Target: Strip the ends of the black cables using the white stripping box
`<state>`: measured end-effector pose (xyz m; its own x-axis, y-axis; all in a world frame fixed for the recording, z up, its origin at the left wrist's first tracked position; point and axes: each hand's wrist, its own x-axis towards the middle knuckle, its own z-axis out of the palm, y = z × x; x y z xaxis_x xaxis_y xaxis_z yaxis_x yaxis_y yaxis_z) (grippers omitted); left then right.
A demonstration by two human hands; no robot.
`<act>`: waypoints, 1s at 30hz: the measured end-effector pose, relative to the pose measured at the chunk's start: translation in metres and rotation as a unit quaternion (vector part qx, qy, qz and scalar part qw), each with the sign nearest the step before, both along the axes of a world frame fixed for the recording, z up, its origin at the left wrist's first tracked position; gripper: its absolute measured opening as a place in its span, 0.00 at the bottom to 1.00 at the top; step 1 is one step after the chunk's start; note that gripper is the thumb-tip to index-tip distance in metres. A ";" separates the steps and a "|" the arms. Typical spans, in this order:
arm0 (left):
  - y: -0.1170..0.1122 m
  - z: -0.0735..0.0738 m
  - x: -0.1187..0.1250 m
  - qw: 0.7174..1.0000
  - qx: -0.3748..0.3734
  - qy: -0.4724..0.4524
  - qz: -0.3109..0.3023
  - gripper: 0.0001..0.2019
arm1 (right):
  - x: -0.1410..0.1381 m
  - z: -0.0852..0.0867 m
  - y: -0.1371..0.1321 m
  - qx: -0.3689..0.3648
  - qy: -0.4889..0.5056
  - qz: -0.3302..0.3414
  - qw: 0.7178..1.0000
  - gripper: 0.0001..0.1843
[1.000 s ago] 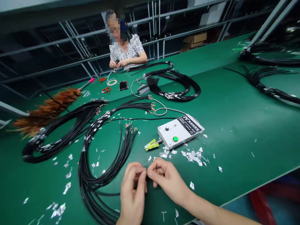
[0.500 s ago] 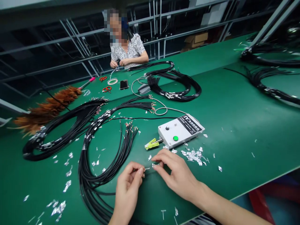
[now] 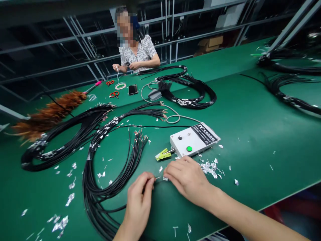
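My left hand (image 3: 138,197) is closed in a pinch on the end of a thin black wire (image 3: 117,209) with a small metal tip, just above the green table (image 3: 250,134). My right hand (image 3: 187,177) is close beside it, fingers curled, its fingertips pinching a small silver scrap (image 3: 165,178) off the wire tip. A bundle of black wires (image 3: 110,180) loops on the table left of my hands. A white control box (image 3: 194,144) with a green button lies just beyond my right hand, a yellow-green clip (image 3: 162,154) at its left end.
Silver foil scraps (image 3: 209,167) litter the table. More black wire bundles (image 3: 67,140) lie left, at the far centre (image 3: 190,92) and right (image 3: 288,93). A feather duster (image 3: 50,113), red scissors (image 3: 114,95) and a phone (image 3: 132,89) lie farther back. A person (image 3: 136,53) works across the table.
My hands moved apart: the right hand slid right and forward toward the control box, pulling a scrap off the wire tip, while the left kept its pinch on the wire.
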<state>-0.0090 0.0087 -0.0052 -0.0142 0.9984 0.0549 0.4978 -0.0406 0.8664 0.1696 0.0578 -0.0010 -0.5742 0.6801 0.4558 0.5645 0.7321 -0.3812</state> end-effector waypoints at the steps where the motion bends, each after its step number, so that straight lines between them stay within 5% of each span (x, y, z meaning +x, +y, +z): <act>1: 0.002 0.000 -0.001 0.999 -0.026 -0.019 0.006 0.11 | 0.000 0.001 0.001 0.009 -0.006 -0.006 1.000 0.11; 7: 0.011 0.001 0.000 0.992 -0.102 -0.074 -0.001 0.13 | -0.008 0.001 0.010 0.082 -0.069 0.034 0.994 0.15; 12: 0.024 0.005 0.000 0.993 -0.093 -0.072 0.020 0.13 | 0.001 0.012 0.042 0.047 -0.136 -0.016 0.989 0.03; 17: 0.042 0.004 -0.003 0.994 -0.080 -0.068 0.034 0.12 | -0.004 0.015 0.072 0.014 -0.263 -0.005 0.965 0.05; 30: 0.061 -0.012 0.003 0.995 -0.072 -0.046 0.047 0.10 | -0.009 0.013 0.075 0.030 -0.282 -0.006 0.959 0.07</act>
<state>-0.0063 0.0701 -0.0170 -0.1069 0.9898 -0.0944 0.4123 0.1306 0.9017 0.1608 0.1332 0.0118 -0.7337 0.6699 0.1140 0.6765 0.7359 0.0295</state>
